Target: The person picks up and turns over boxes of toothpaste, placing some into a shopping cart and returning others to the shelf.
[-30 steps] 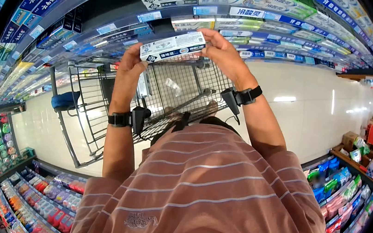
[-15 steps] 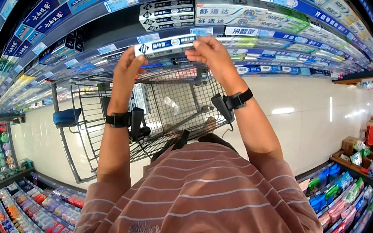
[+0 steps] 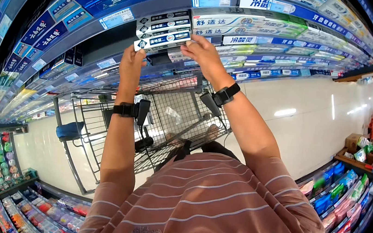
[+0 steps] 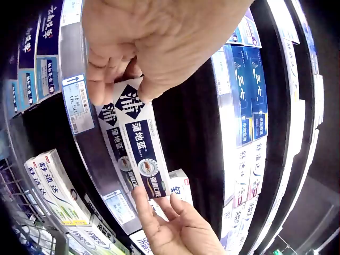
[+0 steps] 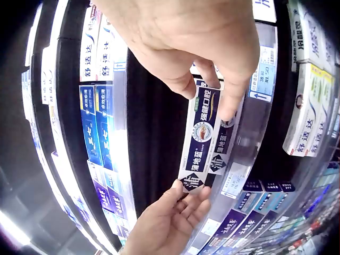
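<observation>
A white and dark-blue toothpaste box (image 3: 160, 41) lies level between both hands at the shelf edge, printed side facing out. My left hand (image 3: 130, 70) pinches its left end, with the thumb (image 4: 151, 90) at the end by the diamond logo. At the other end my right hand (image 3: 208, 59) grips the box between thumb and fingers. Matching toothpaste boxes (image 3: 164, 23) are stacked right behind it in the head view. One such box lies directly beside the held one in both wrist views.
Toothpaste shelves (image 3: 251, 43) with price labels curve across the front. A dark shelf gap (image 3: 107, 41) lies left of the stack. Below the hands stands a wire shopping cart (image 3: 166, 128), a blue item (image 3: 69, 131) on its left. Other goods racks (image 3: 343, 201) line the aisle behind.
Both hands have carried the toothpaste box up and forward from above the cart to the stack on the shelf. The box has turned so its dark-blue printed side faces out.
</observation>
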### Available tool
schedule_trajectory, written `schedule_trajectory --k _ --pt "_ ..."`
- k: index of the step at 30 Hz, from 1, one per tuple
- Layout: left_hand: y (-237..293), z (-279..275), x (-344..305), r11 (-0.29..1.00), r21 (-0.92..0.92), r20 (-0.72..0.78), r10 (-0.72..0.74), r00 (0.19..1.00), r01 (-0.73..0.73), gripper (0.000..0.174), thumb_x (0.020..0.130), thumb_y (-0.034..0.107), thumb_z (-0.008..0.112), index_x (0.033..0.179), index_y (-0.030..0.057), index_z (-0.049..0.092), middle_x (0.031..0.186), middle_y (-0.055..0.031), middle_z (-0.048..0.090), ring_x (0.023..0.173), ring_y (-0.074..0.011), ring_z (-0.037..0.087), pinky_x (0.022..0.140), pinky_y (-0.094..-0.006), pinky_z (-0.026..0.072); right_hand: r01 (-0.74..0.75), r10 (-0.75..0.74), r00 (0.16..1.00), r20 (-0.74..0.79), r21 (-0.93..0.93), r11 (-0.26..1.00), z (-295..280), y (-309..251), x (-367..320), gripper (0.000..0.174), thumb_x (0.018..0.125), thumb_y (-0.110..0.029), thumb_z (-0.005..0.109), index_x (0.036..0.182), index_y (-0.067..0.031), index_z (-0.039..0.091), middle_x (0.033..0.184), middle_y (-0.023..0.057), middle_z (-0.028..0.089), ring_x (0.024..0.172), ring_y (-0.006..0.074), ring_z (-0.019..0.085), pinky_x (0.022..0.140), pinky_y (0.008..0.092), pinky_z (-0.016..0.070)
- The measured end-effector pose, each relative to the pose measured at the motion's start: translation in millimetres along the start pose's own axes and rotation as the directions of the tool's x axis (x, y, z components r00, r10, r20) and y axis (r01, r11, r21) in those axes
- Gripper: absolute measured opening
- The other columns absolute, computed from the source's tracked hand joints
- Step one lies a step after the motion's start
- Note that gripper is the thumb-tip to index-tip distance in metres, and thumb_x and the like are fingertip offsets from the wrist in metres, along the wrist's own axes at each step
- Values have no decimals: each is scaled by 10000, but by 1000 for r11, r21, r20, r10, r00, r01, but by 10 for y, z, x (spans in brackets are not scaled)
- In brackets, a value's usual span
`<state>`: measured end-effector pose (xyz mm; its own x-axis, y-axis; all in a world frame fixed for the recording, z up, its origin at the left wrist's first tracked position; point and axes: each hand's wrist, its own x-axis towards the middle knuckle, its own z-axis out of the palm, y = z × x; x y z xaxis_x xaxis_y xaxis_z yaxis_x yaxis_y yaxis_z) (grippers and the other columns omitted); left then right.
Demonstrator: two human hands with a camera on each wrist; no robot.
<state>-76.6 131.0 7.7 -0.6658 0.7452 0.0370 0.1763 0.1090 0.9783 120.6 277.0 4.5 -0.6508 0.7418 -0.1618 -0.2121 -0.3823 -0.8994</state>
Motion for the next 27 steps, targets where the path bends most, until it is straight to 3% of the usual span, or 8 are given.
schedule_trajectory --k 10,18,21,27 --pt "82 55 239 998 63 -27 26 999 -25 472 1000 275 616 1333 -54 559 1103 -109 675 977 -158 662 810 -277 543 28 -28 1000 3 -72 997 51 -34 89 662 1009 -188 586 1537 73 283 1221 150 604 1054 212 653 911 321 561" --pt "-65 95 408 998 50 -33 40 999 -39 453 983 247 648 1306 -59 563 1106 -122 683 992 -163 672 763 -281 560 55 -56 998 -11 -100 993 58 40 151 625 1017 -156 557 1541 49 286 1362 163 507 1081 240 641 892 337 566" --pt "-89 87 446 990 133 -39 46 998 -41 452 968 266 651 1292 -43 588 1091 -131 692 957 -189 668 757 -309 565 66 -68 998 -16 -117 991 82 49 142 630 1011 -140 554 1544 45 274 1407 171 486 1087 245 644 879 338 568" --pt "-94 84 492 995 91 -9 48 999 -47 490 971 280 670 1319 -48 559 1097 -100 684 950 -147 654 748 -271 549 55 -61 998 -34 -158 986 119 27 92 639 993 -98 534 1554 29 256 1486 190 441 1089 242 653 847 331 573"
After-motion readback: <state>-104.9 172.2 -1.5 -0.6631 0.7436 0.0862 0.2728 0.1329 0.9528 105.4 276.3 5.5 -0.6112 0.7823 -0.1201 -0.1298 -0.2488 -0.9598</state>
